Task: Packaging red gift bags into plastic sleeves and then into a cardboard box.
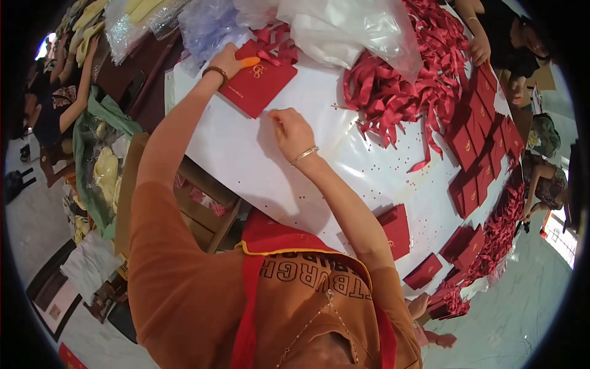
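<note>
A flat red paper gift bag [259,85] with a gold emblem and red ribbon handles lies at the far left of the white table. My left hand [228,63] grips its left edge. The thumb, in an orange finger cot, presses on its face, and the other fingers are mostly hidden. Just off the bag's near corner, my right hand [293,132] hovers over the table with curled fingers. Whatever they may hold is too small to make out. A bunch of red ribbon [278,46] lies at the bag's far edge.
A large heap of red ribbons [402,86] spreads beyond my right hand, with clear plastic bags [350,31] beside it. Stacked red bags [470,138] line the right side. Small red dots [375,166] speckle the white tabletop [246,163]. A co-worker's hand [479,49] reaches in at the far right.
</note>
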A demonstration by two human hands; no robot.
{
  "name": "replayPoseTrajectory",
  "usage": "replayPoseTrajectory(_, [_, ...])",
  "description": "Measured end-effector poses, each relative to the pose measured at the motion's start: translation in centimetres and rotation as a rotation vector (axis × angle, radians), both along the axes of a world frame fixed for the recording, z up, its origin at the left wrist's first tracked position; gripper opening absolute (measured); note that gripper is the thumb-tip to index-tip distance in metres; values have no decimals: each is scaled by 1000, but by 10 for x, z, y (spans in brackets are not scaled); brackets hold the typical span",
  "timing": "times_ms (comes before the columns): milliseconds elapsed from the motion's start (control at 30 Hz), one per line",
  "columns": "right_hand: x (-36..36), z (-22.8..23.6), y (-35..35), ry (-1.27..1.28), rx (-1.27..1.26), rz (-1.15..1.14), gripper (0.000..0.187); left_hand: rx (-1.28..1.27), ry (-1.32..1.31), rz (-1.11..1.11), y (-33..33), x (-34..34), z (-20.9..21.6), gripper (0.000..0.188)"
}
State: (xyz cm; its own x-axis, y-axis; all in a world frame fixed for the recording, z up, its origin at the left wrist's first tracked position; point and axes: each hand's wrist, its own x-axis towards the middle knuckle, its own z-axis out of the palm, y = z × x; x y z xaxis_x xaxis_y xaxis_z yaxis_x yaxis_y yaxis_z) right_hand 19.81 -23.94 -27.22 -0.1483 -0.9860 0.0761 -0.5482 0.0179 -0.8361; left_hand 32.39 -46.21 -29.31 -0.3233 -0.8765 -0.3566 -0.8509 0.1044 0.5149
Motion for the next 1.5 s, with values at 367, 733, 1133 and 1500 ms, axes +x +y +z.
replayPoseTrajectory(367, [-29, -10, -57, 674, 170, 19, 75, -151, -163, -57, 40, -36, 24, 49])
replayPoseTrajectory(733, [-41, -5, -53, 542, 283, 105, 76, -826, -248, -284, 85, -28, -24, 30])
replayPoseTrajectory(1133, [-162, 111, 337, -103, 154, -1155, 55, -825, -451, -344, 75, -35, 33, 28])
replayPoseTrajectory(1500, [-115, 30, 374, -913, 117, -1046, 79, 248, 583, -856, 423, -172, 18, 61])
